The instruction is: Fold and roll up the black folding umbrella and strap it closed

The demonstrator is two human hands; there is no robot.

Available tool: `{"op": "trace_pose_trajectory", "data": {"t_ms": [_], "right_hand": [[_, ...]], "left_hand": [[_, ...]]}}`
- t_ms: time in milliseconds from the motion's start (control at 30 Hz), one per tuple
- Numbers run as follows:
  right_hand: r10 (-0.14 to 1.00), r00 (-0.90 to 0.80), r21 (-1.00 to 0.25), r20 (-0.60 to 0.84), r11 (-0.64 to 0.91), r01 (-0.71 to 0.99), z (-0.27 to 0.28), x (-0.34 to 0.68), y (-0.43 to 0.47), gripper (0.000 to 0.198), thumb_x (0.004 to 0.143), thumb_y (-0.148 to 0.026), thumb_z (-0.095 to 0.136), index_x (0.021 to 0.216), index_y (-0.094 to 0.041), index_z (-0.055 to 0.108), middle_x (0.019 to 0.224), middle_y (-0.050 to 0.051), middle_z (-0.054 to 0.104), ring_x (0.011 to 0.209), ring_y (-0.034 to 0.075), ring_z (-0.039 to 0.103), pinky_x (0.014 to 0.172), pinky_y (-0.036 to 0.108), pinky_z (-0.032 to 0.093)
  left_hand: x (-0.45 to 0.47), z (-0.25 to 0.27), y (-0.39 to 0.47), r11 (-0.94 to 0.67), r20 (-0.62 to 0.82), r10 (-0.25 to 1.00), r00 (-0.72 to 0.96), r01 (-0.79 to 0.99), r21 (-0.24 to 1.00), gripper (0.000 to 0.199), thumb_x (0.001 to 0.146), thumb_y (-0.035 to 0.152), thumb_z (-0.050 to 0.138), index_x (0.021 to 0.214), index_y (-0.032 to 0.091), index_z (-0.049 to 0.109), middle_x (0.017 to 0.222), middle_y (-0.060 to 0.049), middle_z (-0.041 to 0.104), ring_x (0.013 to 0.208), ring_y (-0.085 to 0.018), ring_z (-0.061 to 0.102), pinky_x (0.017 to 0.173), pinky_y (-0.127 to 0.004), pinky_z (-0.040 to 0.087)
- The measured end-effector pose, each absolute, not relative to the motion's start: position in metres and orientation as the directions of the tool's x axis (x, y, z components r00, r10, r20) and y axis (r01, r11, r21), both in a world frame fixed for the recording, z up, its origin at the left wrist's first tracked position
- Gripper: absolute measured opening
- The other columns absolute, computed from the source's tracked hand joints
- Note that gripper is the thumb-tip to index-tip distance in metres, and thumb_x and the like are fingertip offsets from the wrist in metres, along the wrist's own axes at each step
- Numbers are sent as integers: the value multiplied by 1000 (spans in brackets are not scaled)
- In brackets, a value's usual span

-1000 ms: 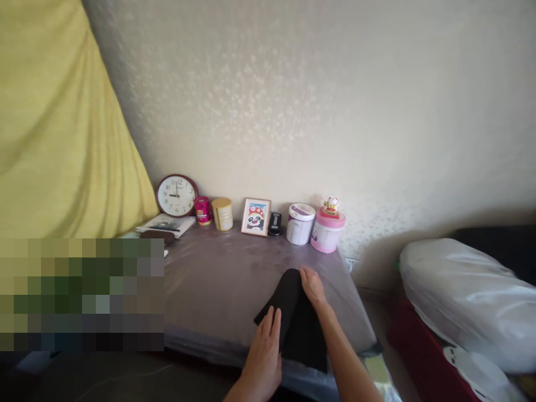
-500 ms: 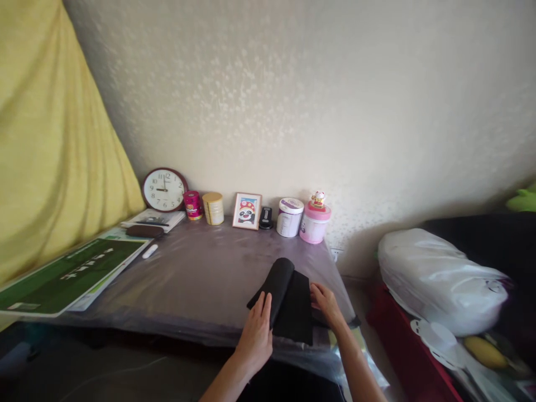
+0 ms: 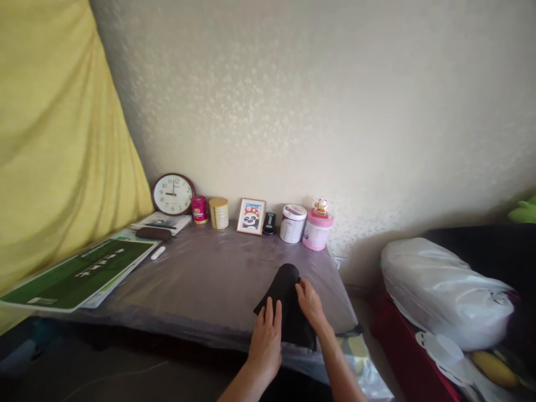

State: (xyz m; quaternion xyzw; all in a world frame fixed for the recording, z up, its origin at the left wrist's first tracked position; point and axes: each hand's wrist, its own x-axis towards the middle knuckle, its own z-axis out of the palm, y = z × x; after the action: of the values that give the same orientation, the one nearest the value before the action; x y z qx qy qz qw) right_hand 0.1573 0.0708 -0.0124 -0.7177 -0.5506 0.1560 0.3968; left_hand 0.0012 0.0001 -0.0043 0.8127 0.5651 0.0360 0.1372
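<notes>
A soft black sheet (image 3: 288,280), apparently cloth or felt, lies folded over in a rounded bend near the front right of the table; part of it droops at the front edge. My left hand (image 3: 267,334) rests on its left side, fingers stretched out and slightly apart, pressing against it. On the far right side, my right hand (image 3: 309,300) has its fingers closed on the sheet's edge close to the bend. The fingertips of the right hand are partly hidden.
A plastic-covered table (image 3: 201,273) carries a clock (image 3: 173,194), several tins and tubs, a framed panda picture (image 3: 251,216) and green boards (image 3: 79,273). A red box (image 3: 406,340) with a white plastic bag (image 3: 444,290) stands to the right.
My right hand has moved left and up, drawing the sheet's right edge towards the bend. My left hand has stayed on the sheet, its fingers a little more spread. The view has shifted slightly.
</notes>
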Motion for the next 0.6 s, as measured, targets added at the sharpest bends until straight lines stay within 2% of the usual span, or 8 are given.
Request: {"op": "trace_pose_trajectory", "data": {"t_ms": [100,167,233,333,400,467,533,600], "right_hand": [[926,362,-690,106,-193,698,-7,121,80,64,83,-35,43,131,6,35,124,27,45,116,32,46,96,39,35],[920,388,-624,62,-267,735,-4,104,82,71,84,-39,43,138,4,23,132,28,36,118,35,42,96,41,33],[913,407,-563,35,-318,763,-3,95,82,72,86,-41,40,141,1,17,135,27,30,119,36,41,96,42,31],[909,416,-517,18,-348,782,-6,92,82,70,88,-41,37,142,-2,16,137,26,29,118,36,41,94,41,33],[906,421,-508,30,-349,787,-9,94,83,69,88,-42,36,142,-2,17,136,26,30,117,37,42,92,41,34],[903,425,-508,59,-340,792,-13,95,86,70,88,-42,37,141,-2,18,135,26,31,116,37,43,92,41,35],[899,430,-505,80,-336,795,-16,95,87,70,88,-43,37,141,-2,20,134,26,32,114,38,45,91,42,35],[897,434,-500,83,-339,797,-18,95,89,70,88,-43,37,141,-2,20,134,26,33,113,38,45,92,41,34]], "left_hand": [[9,3,-3,-307,-130,930,344,921,238,91,60,-8,40,142,12,5,146,-16,-3,133,-32,16,108,-39,21],[9,5,-3,-308,-141,926,350,917,253,87,62,-7,39,142,9,8,146,-17,-1,134,-31,14,109,-40,19],[3,3,-4,-329,-122,916,383,889,317,84,64,-5,38,141,6,9,146,-16,0,135,-28,10,110,-39,17],[-19,-11,-5,-340,-39,905,425,772,537,76,70,3,41,140,2,13,147,-15,8,136,-23,11,111,-34,17],[-38,-24,-7,-325,72,914,399,617,717,63,78,14,40,137,1,25,142,-17,24,132,-21,24,109,-33,21],[-54,-37,-10,-293,157,926,344,391,873,51,83,29,42,127,5,40,125,-17,46,118,-21,42,103,-32,29],[-62,-45,-13,-32,-34,943,331,194,980,44,81,47,48,104,10,55,102,-12,58,99,-21,54,90,-31,40],[-60,-50,-15,201,-217,900,379,82,976,52,79,60,44,86,10,59,83,-10,61,80,-20,58,77,-30,44]]}}
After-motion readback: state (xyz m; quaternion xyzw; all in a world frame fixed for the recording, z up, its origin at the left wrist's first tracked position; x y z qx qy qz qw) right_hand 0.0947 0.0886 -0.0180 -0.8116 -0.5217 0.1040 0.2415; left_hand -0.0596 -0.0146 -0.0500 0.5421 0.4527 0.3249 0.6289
